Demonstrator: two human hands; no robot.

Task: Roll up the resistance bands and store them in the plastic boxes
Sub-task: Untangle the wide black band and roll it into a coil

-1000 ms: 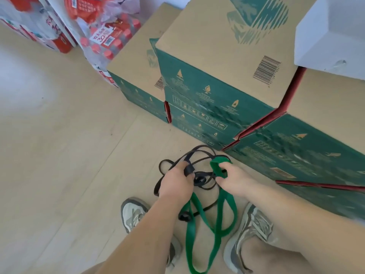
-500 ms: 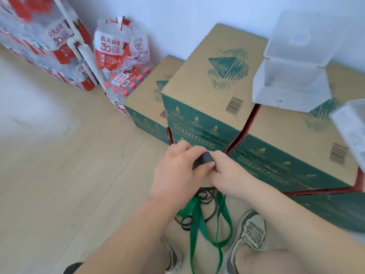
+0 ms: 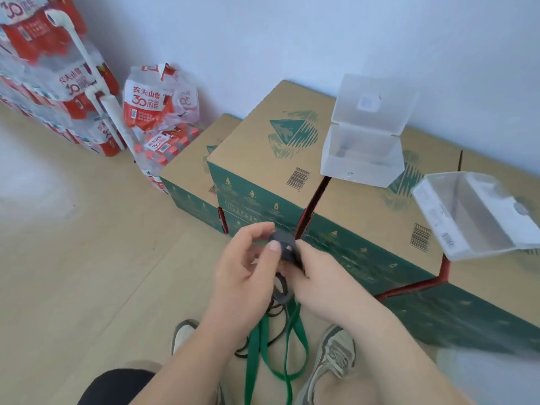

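Between our two hands, a flat black rubber resistance band (image 3: 285, 248) has become a small tight coil (a second ago it was only a loose tangle down at the floor). Our left hand (image 3: 245, 273) pinches the coil, thumb on its face and forefinger over the top. Our right hand (image 3: 321, 276) closes on its far side, so both grips are clamped on the band. Below the grip its free length hangs in loops, and a long green rubber resistance band (image 3: 263, 346) trails to the pale wooden floor (image 3: 87, 273) between our shoes (image 3: 330, 355). Beyond the grip and to its right, two clear plastic boxes (image 3: 362, 168) stand with lids open on brown and green cardboard cartons (image 3: 257, 159), well apart from the coil. We judge rolling has only begun: most of the black band is unwound, the green one not yet rolled.
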